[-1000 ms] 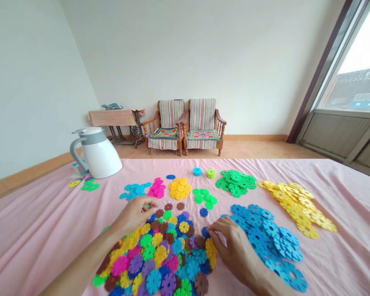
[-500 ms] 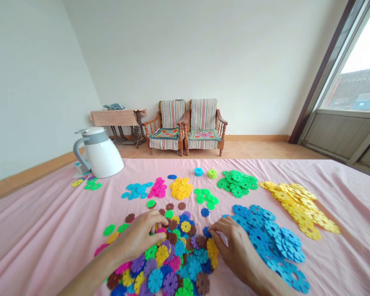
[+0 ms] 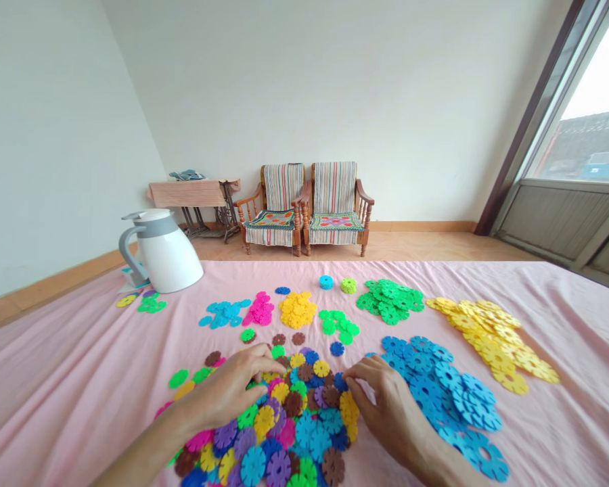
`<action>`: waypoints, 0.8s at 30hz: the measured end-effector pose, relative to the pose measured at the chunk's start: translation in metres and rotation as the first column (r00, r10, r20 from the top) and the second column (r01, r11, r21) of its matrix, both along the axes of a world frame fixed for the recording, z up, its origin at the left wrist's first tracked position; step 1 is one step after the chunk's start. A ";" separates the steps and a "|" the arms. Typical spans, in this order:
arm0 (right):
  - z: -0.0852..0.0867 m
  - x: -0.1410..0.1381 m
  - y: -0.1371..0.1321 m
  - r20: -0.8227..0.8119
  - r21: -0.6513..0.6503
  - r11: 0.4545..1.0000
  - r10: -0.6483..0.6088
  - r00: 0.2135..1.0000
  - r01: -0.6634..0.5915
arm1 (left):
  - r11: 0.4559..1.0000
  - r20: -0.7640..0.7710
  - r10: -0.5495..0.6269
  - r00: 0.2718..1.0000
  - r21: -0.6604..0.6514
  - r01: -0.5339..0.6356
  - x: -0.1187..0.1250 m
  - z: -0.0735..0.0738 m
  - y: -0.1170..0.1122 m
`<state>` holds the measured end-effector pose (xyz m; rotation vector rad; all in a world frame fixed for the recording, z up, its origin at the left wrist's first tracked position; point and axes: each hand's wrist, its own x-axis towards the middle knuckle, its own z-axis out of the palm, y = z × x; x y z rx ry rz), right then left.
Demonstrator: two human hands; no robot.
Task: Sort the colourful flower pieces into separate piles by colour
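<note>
A mixed pile of notched plastic discs (image 3: pixel 268 433) in many colours lies on the pink cloth (image 3: pixel 71 379) before me. My left hand (image 3: pixel 233 385) rests over the pile's far left part, thumb apart from the bent fingers, fingertips among the discs. At the pile's right edge, my right hand (image 3: pixel 383 402) has its thumb and forefinger drawn together beside a dark blue disc (image 3: pixel 340 382). Several yellow discs (image 3: pixel 350 409) overlap just below that thumb. Whatever lies between those fingertips is hidden.
Large blue discs (image 3: pixel 451 385) and large yellow discs (image 3: pixel 497 338) lie to the right. Farther back are green (image 3: pixel 390 301), small yellow (image 3: pixel 298 310), pink (image 3: pixel 260 309) and light blue (image 3: pixel 224 314) heaps. A white jug (image 3: pixel 172 253) stands back left; two chairs (image 3: pixel 309 210) stand beyond.
My left hand has moved slightly right, and yellow and brown discs near its fingertips have slid right. My right hand has stayed in place.
</note>
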<state>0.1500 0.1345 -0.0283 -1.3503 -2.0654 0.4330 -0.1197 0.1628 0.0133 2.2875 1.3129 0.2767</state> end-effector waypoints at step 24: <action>-0.004 0.000 0.001 -0.009 -0.002 1.000 0.004 1.000 -0.004 | 0.914 0.293 0.385 0.875 0.014 -0.406 -0.029 -0.024 0.057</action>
